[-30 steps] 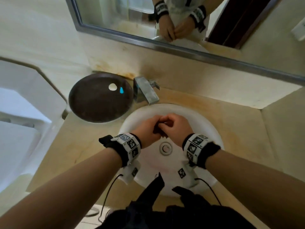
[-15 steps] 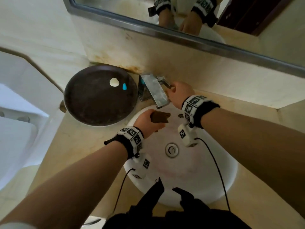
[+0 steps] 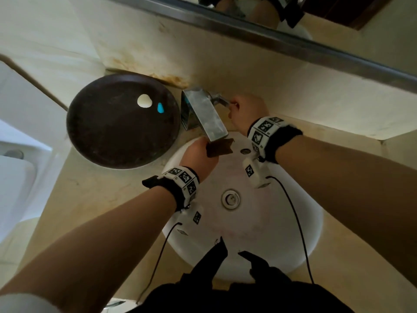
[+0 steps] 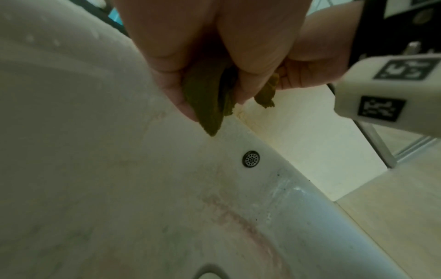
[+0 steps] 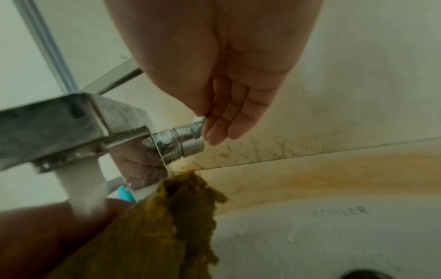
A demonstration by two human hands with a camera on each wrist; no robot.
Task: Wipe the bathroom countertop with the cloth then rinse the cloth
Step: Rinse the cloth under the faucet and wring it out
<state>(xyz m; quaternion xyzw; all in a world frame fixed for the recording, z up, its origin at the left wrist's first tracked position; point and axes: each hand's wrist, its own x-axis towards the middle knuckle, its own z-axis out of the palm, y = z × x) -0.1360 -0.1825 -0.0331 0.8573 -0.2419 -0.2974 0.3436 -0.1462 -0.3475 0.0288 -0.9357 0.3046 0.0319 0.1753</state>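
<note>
A brown cloth (image 3: pixel 220 147) (image 4: pixel 210 102) (image 5: pixel 167 226) hangs bunched in my left hand (image 3: pixel 198 154) (image 4: pixel 214 56), just under the spout of the steel faucet (image 3: pixel 203 116) (image 5: pixel 59 128) and over the white basin (image 3: pixel 259 222) (image 4: pixel 95 169). A white stream of water (image 5: pixel 81 188) falls from the spout onto my left hand beside the cloth. My right hand (image 3: pixel 244 111) (image 5: pixel 226 94) pinches the faucet handle (image 3: pixel 220 101) (image 5: pixel 183 137) between thumb and fingers. The beige countertop (image 3: pixel 90 195) around the basin shows orange stains near the wall.
A dark round tray (image 3: pixel 108 136) left of the faucet carries a white piece (image 3: pixel 144 101) and a blue piece (image 3: pixel 160 107). The mirror frame (image 3: pixel 293 44) runs above the backsplash. The drain (image 3: pixel 230 198) sits mid-basin. A white fixture (image 3: pixel 13 177) stands at far left.
Both hands were squeezing the cloth together over the drain. My right hand then went up to the faucet handle, and my left hand carried the cloth under the spout.
</note>
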